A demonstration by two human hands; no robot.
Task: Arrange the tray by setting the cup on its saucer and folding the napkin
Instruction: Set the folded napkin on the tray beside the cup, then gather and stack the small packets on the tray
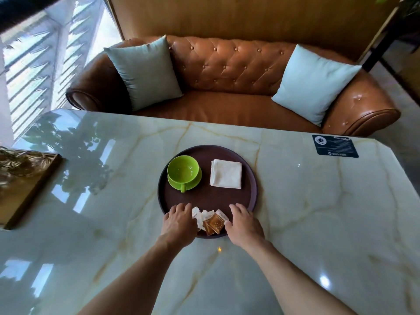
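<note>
Hands at the near rim of the tray, sachets between them.

Cup (183,170) sits on its saucer (195,181) in the tray's (251,176) left half, handle toward the person; napkin (226,173) lies folded square to its right. Both appear done. Left hand (179,223) and right hand (244,225) rest with loosely spread fingers flanking the sachets (210,220), holding nothing that can be seen. Sachets lie side by side across the near rim, equally near both hands; cup and napkin lie farther ahead.
</note>
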